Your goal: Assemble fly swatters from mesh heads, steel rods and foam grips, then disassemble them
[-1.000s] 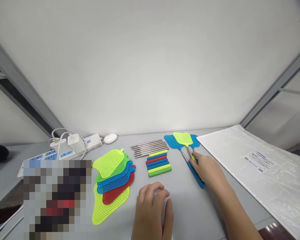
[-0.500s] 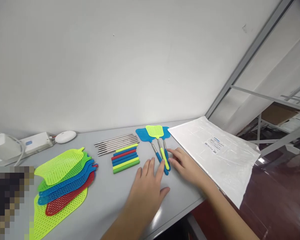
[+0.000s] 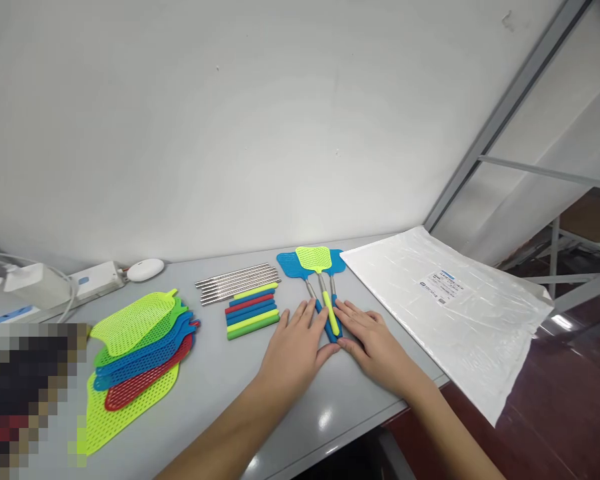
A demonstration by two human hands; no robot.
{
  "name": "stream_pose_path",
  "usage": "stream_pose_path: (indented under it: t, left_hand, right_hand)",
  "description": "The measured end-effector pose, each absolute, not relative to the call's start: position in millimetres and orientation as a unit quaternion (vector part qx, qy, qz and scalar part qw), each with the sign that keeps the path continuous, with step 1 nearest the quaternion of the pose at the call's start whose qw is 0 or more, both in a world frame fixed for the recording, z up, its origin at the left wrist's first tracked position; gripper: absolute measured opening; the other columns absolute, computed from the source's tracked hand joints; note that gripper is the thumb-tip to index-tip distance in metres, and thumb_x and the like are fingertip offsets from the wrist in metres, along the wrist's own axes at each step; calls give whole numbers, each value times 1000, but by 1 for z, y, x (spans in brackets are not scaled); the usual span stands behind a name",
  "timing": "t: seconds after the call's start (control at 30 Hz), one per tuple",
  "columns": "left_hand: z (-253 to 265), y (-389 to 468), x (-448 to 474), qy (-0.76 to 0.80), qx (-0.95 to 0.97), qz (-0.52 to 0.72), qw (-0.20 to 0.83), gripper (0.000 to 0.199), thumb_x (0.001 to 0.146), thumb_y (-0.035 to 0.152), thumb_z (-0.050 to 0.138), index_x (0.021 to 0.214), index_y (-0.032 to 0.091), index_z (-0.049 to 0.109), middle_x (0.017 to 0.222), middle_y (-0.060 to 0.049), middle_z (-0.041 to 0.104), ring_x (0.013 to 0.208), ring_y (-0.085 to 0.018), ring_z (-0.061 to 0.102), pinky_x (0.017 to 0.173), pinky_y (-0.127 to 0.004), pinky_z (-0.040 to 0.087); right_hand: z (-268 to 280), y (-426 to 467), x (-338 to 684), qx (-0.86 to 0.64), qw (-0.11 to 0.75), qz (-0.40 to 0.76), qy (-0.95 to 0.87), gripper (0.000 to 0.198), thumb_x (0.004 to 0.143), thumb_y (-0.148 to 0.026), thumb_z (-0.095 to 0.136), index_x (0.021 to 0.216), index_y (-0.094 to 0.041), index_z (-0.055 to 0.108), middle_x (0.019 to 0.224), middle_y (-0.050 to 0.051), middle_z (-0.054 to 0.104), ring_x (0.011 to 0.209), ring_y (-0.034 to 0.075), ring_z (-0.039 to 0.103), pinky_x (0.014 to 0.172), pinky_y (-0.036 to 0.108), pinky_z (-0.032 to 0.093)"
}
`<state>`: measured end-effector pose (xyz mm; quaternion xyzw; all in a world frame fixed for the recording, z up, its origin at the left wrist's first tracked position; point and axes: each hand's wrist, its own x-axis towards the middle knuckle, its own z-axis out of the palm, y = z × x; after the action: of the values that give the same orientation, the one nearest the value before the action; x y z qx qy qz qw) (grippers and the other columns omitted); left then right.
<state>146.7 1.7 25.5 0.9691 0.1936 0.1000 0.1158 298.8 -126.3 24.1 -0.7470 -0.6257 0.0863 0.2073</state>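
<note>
Three assembled fly swatters lie fanned together on the grey table: a yellow-green fly swatter (image 3: 314,259) on top, with a blue one (image 3: 291,265) to its left and another blue one (image 3: 337,261) to its right. My left hand (image 3: 296,339) rests flat, fingers stretched, along the left side of their handles. On the opposite side my right hand (image 3: 371,339) lies flat, its fingers at the right-hand blue handle. Both thumbs point inward at the handle ends. Coloured handle grips (image 3: 253,310) sit in a row left of my left hand, with metal rods (image 3: 237,283) behind them.
Loose swatter heads (image 3: 140,353) in yellow, green, blue and red overlap at the left. A white plastic bag (image 3: 445,307) with a label overhangs the table's right edge. A power strip (image 3: 97,280) and a white oval device (image 3: 145,269) stand by the wall.
My right hand has lowered from a curled pose to lying flat beside the handles. My left hand has also settled closer against them. The camera view has shifted slightly.
</note>
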Motion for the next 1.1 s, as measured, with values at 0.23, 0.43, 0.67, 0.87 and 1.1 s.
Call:
stream_pose_path:
  t: [0.23,0.43,0.67,0.87,1.1]
  left_hand:
    - [23,1,146,184,970,118,106,54,94,49,49,141,21,47,149,-17,43,136,-35,41,108,-56,34]
    - [19,0,145,184,969,123,108,54,94,51,48,139,22,49,148,-15,45,134,-36,43,107,-56,35]
    - [21,-1,143,193,964,142,111,59,91,54,52,139,19,45,146,-16,46,134,-33,43,107,-54,36]
    - [23,0,138,178,970,142,88,58,90,53,53,135,18,46,141,-16,50,129,-32,47,102,-50,41]
    - [34,22,128,129,978,154,63,63,90,64,44,133,19,46,136,-14,54,112,-29,57,88,-42,46]
  right_hand:
    - [17,-127,299,-746,228,68,-622,49,99,-35,43,147,-35,36,152,6,39,142,24,33,107,50,32]
    - [12,-129,299,-743,230,57,-626,49,99,-34,43,148,-33,36,152,6,40,141,23,34,107,49,33]
    - [8,-131,298,-738,225,35,-635,50,98,-37,43,148,-32,37,151,7,41,140,25,36,107,48,37]
    - [3,-127,301,-745,199,21,-636,53,98,-43,41,149,-30,34,152,9,40,140,27,35,107,51,36]
    - [-4,-120,302,-755,187,-9,-628,50,97,-45,40,145,-31,40,152,7,40,139,26,37,105,47,38]
